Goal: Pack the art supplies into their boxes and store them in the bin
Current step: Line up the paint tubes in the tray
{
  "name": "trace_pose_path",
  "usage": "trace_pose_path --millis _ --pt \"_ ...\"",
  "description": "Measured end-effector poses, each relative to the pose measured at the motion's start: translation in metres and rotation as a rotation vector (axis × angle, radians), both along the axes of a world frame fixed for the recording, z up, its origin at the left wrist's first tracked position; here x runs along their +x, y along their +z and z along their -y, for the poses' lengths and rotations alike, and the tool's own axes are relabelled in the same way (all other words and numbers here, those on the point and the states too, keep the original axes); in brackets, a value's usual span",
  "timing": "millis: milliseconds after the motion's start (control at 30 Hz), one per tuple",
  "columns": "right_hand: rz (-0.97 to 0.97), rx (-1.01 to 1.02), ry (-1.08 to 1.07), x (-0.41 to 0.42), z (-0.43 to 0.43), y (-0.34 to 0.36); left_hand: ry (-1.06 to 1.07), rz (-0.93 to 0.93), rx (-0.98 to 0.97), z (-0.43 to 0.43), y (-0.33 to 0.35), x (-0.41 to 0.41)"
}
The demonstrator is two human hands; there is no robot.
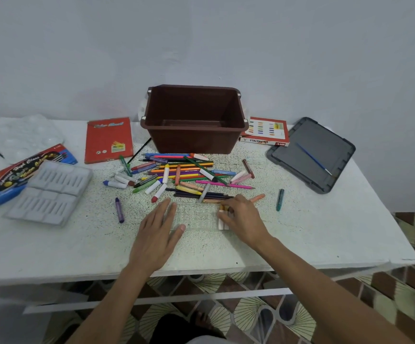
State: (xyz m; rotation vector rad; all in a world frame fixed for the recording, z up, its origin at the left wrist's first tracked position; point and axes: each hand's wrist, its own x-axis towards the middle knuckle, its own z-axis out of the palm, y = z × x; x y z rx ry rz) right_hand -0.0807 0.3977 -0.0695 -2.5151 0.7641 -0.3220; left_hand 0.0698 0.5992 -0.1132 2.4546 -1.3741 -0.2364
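Pastels (pixel 222 220) lie at 3 o'clock end of clear tray (pixel 196 217), axes 12-to-6. Right hand (pixel 243 219) curled on them; left hand (pixel 159 232) flat, fingers straight, on tray's 9 o'clock edge. Loose pile (pixel 189 168) at 12, right nearer.

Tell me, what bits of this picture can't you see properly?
- Head view: the right hand covers most of the pale crayon sticks in the see-through plastic tray; their number and its grip are hidden.
- The near wall of the brown plastic bin hides the front of its floor.
- The bin covers a corner of the red-and-white oil pastels box.
- Print on the flat red cardboard box is blurred.
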Motion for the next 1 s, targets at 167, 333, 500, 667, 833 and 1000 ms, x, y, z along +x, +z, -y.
trace_pose_path --millis 167,333,500,667,833,1000 --pt "0.027 -0.042 0.036 -0.002 -0.004 -0.002 0.007 -0.011 -0.005 0.000 0.000 0.000" --pt "0.013 -0.065 0.040 -0.002 -0.005 -0.007 0.016 -0.007 -0.009 0.000 0.000 -0.002" --pt "0.056 -0.056 0.037 0.000 0.001 -0.001 0.012 0.010 -0.014 -0.001 -0.002 0.000" --pt "0.044 -0.154 -0.051 0.012 0.036 0.010 -0.004 0.013 -0.025 -0.001 -0.004 0.001" --pt "-0.087 -0.265 -0.138 0.027 0.073 0.015 -0.002 0.003 -0.043 -0.001 -0.001 0.001" --pt "-0.202 -0.264 -0.195 0.042 0.093 0.020 -0.003 0.007 -0.038 -0.001 -0.002 0.001"
